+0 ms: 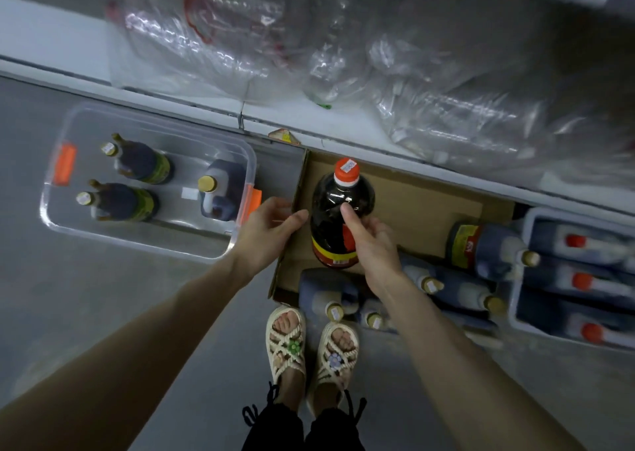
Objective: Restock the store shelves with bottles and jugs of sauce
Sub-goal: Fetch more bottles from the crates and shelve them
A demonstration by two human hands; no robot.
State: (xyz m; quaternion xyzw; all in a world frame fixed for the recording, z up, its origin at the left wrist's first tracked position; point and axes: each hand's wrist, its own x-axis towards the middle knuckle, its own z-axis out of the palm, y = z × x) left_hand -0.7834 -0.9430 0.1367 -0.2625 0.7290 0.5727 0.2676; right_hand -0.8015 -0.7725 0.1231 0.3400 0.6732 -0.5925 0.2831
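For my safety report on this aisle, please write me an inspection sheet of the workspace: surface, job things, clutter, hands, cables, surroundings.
Surface: grey floor with an open cardboard box on it.
Job's things: red-capped bottle in the box; three gold-capped containers in a clear bin; gold-capped jugs at the box's near right; red-capped jugs in a grey crate.
Clutter: clear bags of empty bottles.
Hands: left hand open, fingers straight beside the bottle, contact unclear; right hand holds the bottle, thumb on its front.
Cables: nothing seen.
Surroundings: white shelf under the bags; the person's sandals.
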